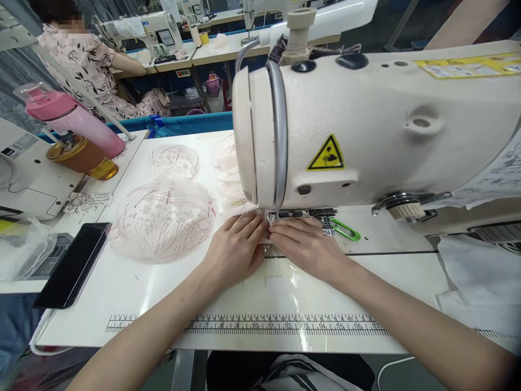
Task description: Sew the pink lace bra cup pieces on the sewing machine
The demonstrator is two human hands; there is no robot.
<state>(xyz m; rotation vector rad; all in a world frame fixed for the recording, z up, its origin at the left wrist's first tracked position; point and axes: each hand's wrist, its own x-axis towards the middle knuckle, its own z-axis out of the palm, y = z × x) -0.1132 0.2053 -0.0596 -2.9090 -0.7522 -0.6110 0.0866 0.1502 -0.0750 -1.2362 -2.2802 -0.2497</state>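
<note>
My left hand and my right hand meet just below the head of a cream sewing machine. Between their fingertips shows a small bit of white lace, close to the needle area. The fingers of both hands are bent and pressed together over the lace, which they mostly hide. A metal attachment sits right behind my right fingers. Left of my left hand lies a pile of pale lace pieces with loose threads. More pale lace rests behind that hand, partly covered by the machine head.
Beyond my right fingers lie green thread snips. A black phone, an amber cup and a pink bottle stand or lie to the left. A printed ruler runs along the table's front. Behind sits another person.
</note>
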